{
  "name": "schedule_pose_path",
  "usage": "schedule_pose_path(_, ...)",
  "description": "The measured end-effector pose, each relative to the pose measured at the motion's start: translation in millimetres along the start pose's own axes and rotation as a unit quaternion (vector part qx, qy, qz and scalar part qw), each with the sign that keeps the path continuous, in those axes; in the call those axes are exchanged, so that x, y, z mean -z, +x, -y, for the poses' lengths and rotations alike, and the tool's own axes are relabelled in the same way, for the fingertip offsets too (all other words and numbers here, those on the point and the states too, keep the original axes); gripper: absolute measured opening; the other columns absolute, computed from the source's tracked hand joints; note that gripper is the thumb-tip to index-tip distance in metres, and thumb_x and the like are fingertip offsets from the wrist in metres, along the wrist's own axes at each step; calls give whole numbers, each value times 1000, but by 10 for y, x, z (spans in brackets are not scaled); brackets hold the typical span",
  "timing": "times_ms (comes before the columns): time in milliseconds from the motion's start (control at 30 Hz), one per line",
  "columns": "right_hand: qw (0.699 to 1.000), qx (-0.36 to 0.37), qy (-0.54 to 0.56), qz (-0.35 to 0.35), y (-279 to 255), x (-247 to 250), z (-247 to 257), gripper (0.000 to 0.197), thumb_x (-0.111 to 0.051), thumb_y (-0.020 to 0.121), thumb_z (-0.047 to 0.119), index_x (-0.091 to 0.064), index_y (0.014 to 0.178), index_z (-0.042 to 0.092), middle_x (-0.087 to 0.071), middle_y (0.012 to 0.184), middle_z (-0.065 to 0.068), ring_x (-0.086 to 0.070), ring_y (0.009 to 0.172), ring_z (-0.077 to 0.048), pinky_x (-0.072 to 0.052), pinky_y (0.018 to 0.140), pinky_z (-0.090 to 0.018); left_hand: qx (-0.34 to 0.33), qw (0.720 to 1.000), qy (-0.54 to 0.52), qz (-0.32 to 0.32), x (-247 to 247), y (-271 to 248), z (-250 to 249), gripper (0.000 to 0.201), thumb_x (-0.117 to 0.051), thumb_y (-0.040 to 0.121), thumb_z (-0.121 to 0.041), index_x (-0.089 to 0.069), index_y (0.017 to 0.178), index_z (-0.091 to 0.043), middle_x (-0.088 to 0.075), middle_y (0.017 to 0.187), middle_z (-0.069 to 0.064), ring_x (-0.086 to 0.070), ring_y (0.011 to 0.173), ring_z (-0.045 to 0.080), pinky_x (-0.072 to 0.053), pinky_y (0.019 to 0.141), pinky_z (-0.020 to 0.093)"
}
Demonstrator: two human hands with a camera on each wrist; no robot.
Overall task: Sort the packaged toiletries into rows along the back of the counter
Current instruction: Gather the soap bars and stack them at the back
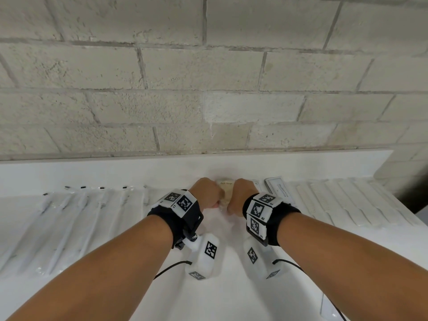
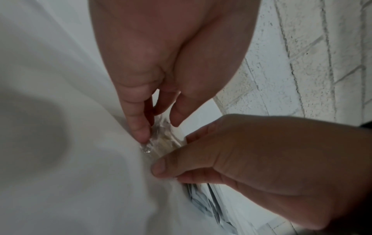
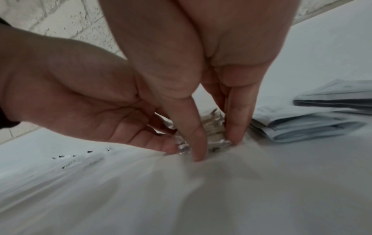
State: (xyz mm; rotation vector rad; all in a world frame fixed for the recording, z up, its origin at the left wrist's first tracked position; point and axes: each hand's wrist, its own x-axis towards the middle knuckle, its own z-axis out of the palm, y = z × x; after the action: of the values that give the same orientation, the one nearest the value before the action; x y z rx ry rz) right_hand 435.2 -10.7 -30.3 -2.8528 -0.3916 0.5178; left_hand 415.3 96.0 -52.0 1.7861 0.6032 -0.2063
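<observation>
A small stack of beige bath soap packets (image 1: 225, 188) in crinkly clear wrap lies at the back middle of the white counter (image 1: 231, 297). My left hand (image 1: 216, 205) pinches the stack's left side between thumb and fingers, and my right hand (image 1: 231, 207) pinches its right side. In the left wrist view my fingertips (image 2: 141, 133) press down beside the soap packets (image 2: 163, 136), with the right hand (image 2: 261, 159) opposite. In the right wrist view thumb and finger straddle the soap packets (image 3: 213, 127), and the left hand (image 3: 80, 95) sits at the left. Most of the stack is hidden by both hands.
Several bagged toothbrushes (image 1: 69, 218) lie in a row at the left. White shampoo sachets (image 1: 279, 188) are stacked just right of the soap, then a row of wrapped white combs (image 1: 347, 202). A block wall (image 1: 208, 89) rises behind a low ledge. The counter ends at the right.
</observation>
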Motion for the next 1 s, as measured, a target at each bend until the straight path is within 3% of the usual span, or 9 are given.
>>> schedule_pose_path(167, 1000, 4, 17, -21, -16, -23, -16, 31, -63, 88, 11, -57, 117, 2, -63, 120, -12, -62, 111, -25, -50, 85, -25, -18, 999, 34, 8, -21, -20, 40, 34, -52, 95, -7, -56, 124, 9, -61, 127, 25, -57, 76, 14, -55, 92, 35)
schedule_pose_path(333, 1000, 9, 19, -21, -40, -38, -3, 29, -63, 88, 12, -58, 115, 3, -65, 117, -12, -63, 109, -25, -50, 85, -27, -27, 998, 55, 30, 0, -84, 20, 37, -55, 93, -9, -55, 127, 8, -61, 128, 23, -59, 87, 19, -56, 89, 33)
schedule_pose_path(467, 1000, 11, 6, -13, -37, 0, -4, 28, -65, 87, 10, -61, 112, 2, -67, 106, -12, -66, 100, -24, -48, 75, -24, -30, 996, 78, 36, -1, -66, -10, 37, -55, 93, -9, -55, 126, 8, -60, 128, 24, -59, 94, 22, -55, 94, 38)
schedule_pose_path(667, 1000, 16, 6, -15, -5, -34, -19, 28, -65, 85, 12, -60, 111, 1, -56, 90, -7, -54, 81, -19, -48, 75, -24, -21, 995, 81, 47, -14, -52, -22, 37, -55, 93, -12, -57, 125, 8, -64, 116, 21, -60, 94, 23, -54, 95, 40)
schedule_pose_path(733, 1000, 19, 13, -16, -7, -39, -31, 31, -66, 85, 12, -59, 113, 1, -61, 97, -10, -55, 85, -20, -50, 79, -26, -22, 996, 79, 46, -18, -43, -6, 37, -55, 94, -13, -57, 124, 8, -61, 105, 16, -59, 93, 23, -55, 95, 39)
schedule_pose_path(867, 999, 26, 13, -16, -26, -43, -57, 42, -64, 86, 14, -49, 122, 1, -58, 123, -12, -58, 112, -25, -49, 86, -26, -24, 996, 73, 42, -22, -55, 9, 37, -57, 93, -14, -57, 124, 8, -59, 102, 12, -59, 91, 23, -55, 93, 37)
schedule_pose_path(1000, 1000, 28, 3, -6, -27, -26, -45, 37, -64, 85, 14, -52, 118, 2, -61, 118, -12, -61, 104, -24, -47, 76, -24, -23, 996, 77, 41, -27, -50, 6, 38, -57, 93, -14, -57, 123, 8, -58, 102, 12, -58, 91, 23, -54, 93, 37)
